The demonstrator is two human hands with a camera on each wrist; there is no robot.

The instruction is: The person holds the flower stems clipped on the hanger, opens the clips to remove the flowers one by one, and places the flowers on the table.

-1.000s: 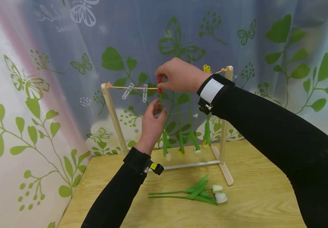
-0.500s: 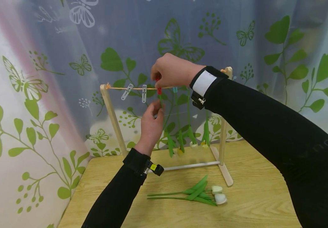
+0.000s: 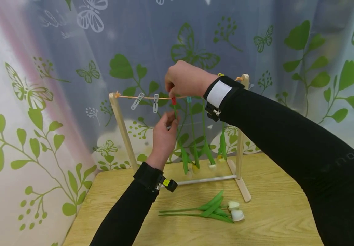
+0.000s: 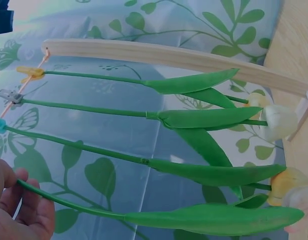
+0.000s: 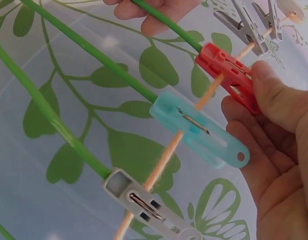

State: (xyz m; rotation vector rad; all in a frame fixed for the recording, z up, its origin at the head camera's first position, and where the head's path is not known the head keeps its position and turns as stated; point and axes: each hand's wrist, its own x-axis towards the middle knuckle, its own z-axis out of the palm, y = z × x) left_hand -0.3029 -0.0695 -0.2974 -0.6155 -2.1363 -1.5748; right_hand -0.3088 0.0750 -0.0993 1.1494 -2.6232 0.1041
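My right hand (image 3: pixel 189 80) holds a red clothespin (image 5: pixel 226 75) by its handle end, thumb on one side and fingers on the other. The pin sits on the orange string (image 5: pixel 164 160), its jaws at the top of a green stem. Below it, my left hand (image 3: pixel 164 136) pinches that same stem of a hanging artificial tulip (image 4: pixel 214 220), whose pale bloom points down. Beside it, a blue clothespin (image 5: pixel 199 130) and a grey one (image 5: pixel 143 200) each hold another tulip upside down. A yellow clothespin (image 4: pixel 31 73) holds one more at the far end.
A wooden frame (image 3: pixel 241 147) with a white crossbar (image 3: pixel 207 179) carries the string. Two bare clothespins (image 3: pixel 155 103) hang at the string's left. White tulips (image 3: pixel 215 208) lie on the wooden table (image 3: pixel 275 205) in front. A leaf-print curtain (image 3: pixel 134 41) stands behind.
My right hand has lowered the red clothespin onto the string and the stem end. The hanging tulip's lower end has swung slightly right. My left hand stays at the stem.
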